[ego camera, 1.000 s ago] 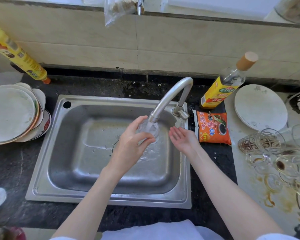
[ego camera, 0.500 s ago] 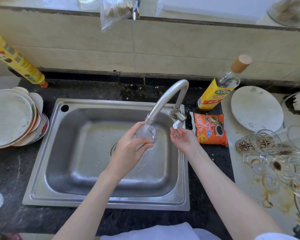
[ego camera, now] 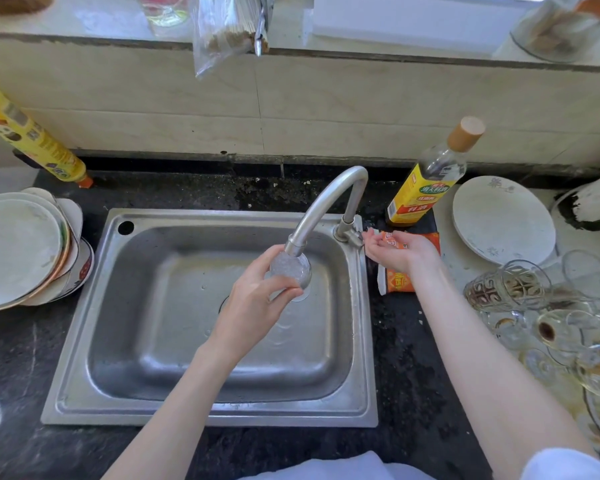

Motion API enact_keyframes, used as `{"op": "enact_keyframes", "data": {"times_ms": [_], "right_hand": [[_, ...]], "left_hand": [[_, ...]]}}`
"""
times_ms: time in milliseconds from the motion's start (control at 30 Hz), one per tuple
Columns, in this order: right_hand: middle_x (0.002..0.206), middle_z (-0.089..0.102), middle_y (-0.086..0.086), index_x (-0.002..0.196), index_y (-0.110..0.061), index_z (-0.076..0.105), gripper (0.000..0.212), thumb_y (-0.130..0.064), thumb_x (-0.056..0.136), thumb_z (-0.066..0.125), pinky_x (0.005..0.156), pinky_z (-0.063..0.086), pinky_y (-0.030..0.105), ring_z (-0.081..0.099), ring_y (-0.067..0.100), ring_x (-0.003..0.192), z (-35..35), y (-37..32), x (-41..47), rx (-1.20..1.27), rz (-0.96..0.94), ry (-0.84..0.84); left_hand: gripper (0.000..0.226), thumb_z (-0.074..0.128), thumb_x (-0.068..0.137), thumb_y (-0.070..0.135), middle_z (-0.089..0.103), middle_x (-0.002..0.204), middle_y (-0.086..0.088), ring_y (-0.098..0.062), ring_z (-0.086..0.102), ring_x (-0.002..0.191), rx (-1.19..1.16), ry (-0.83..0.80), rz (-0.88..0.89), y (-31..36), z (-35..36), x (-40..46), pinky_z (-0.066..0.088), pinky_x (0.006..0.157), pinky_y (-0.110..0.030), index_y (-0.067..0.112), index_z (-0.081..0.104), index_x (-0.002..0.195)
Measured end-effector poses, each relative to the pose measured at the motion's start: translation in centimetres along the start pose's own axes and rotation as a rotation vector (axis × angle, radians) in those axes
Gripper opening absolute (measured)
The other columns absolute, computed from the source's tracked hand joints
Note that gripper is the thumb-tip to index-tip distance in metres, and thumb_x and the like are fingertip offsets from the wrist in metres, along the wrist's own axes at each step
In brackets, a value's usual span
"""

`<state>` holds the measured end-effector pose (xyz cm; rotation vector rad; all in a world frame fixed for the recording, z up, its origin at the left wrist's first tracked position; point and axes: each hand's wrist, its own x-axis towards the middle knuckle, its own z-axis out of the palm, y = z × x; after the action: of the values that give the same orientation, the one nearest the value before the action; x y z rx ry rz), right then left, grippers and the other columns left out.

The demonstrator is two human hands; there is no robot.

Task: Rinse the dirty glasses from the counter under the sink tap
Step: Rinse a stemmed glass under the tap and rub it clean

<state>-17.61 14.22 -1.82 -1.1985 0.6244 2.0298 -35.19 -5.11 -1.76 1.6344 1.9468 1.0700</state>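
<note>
My left hand (ego camera: 253, 299) grips a small clear glass (ego camera: 291, 270) and holds it right under the spout of the curved steel tap (ego camera: 326, 206), over the steel sink (ego camera: 84, 323). Water fills the glass. My right hand (ego camera: 400, 249) is beside the tap handle (ego camera: 355, 237), palm up with fingers loosely curled, fingertips at the handle; it holds nothing. Several dirty glasses (ego camera: 510, 285) with brown stains lie on the stained counter at the right.
A stack of plates (ego camera: 18, 251) sits left of the sink, with a yellow bottle (ego camera: 32, 140) behind it. A yellow-labelled bottle (ego camera: 426, 181), an orange packet (ego camera: 397, 282) and a white plate (ego camera: 503, 220) stand right of the tap. A ledge with jars runs above.
My right hand moved right, from over the sink's edge to the tap handle. My left hand lifted the glass closer to the spout. The water splashing into the basin has stopped.
</note>
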Motion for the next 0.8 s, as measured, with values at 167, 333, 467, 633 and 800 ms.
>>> {"op": "enact_keyframes", "data": {"times_ms": [167, 333, 467, 633, 800], "right_hand": [[0.129, 0.046, 0.03, 0.135, 0.006, 0.037, 0.039, -0.008, 0.099, 0.039, 0.067, 0.046, 0.024, 0.054, 0.034, 0.106, -0.6, 1.7, -0.5, -0.167, -0.092, -0.068], [0.124, 0.056, 0.017, 0.123, 0.002, 0.05, 0.03, -0.006, 0.094, 0.047, 0.09, 0.048, 0.034, 0.056, 0.029, 0.111, -3.4, 4.5, -0.9, -0.667, -0.097, -0.068], [0.089, 0.069, 0.012, 0.096, -0.002, 0.061, 0.026, -0.024, 0.095, 0.049, 0.071, 0.048, 0.03, 0.064, 0.025, 0.085, -7.2, 7.5, -1.8, -1.041, 0.155, -0.004], [0.088, 0.07, 0.014, 0.096, 0.003, 0.064, 0.032, -0.028, 0.092, 0.056, 0.071, 0.045, 0.03, 0.063, 0.025, 0.086, -7.9, 11.2, -2.4, -0.862, 0.315, -0.013], [0.084, 0.064, 0.004, 0.078, -0.011, 0.059, 0.014, -0.014, 0.09, 0.052, 0.075, 0.042, 0.034, 0.057, 0.017, 0.074, -7.0, 11.8, -1.6, -0.669, 0.211, 0.001]], "left_hand": [[0.011, 0.066, 0.078, 0.025, 0.051, 0.132, -0.007, -0.012, 0.049, 0.108, 0.009, 0.005, -0.026, -0.1, 0.1, -0.5, 0.036, 0.082, -0.016, 0.016, 0.073, 0.078], [0.011, 0.066, 0.077, 0.022, 0.047, 0.13, -0.001, -0.012, 0.05, 0.105, -0.004, 0.016, -0.003, 0.3, 0.3, -1.1, 0.031, 0.086, -0.004, 0.014, 0.073, 0.075], [0.011, 0.066, 0.077, 0.021, 0.05, 0.13, -0.004, -0.012, 0.052, 0.101, -0.011, 0.016, -0.005, 0.8, 0.4, -1.4, 0.034, 0.087, -0.008, 0.013, 0.073, 0.075], [0.015, 0.067, 0.077, 0.024, 0.053, 0.131, -0.009, -0.01, 0.055, 0.085, -0.013, 0.036, -0.034, 1.3, 0.6, -1.9, 0.038, 0.077, -0.006, 0.01, 0.072, 0.075], [0.002, 0.07, 0.075, 0.018, 0.048, 0.126, 0.002, -0.005, 0.051, 0.106, -0.075, 0.029, -0.031, 2.0, 0.7, -2.7, 0.031, 0.088, 0.0, 0.017, 0.069, 0.077]]}}
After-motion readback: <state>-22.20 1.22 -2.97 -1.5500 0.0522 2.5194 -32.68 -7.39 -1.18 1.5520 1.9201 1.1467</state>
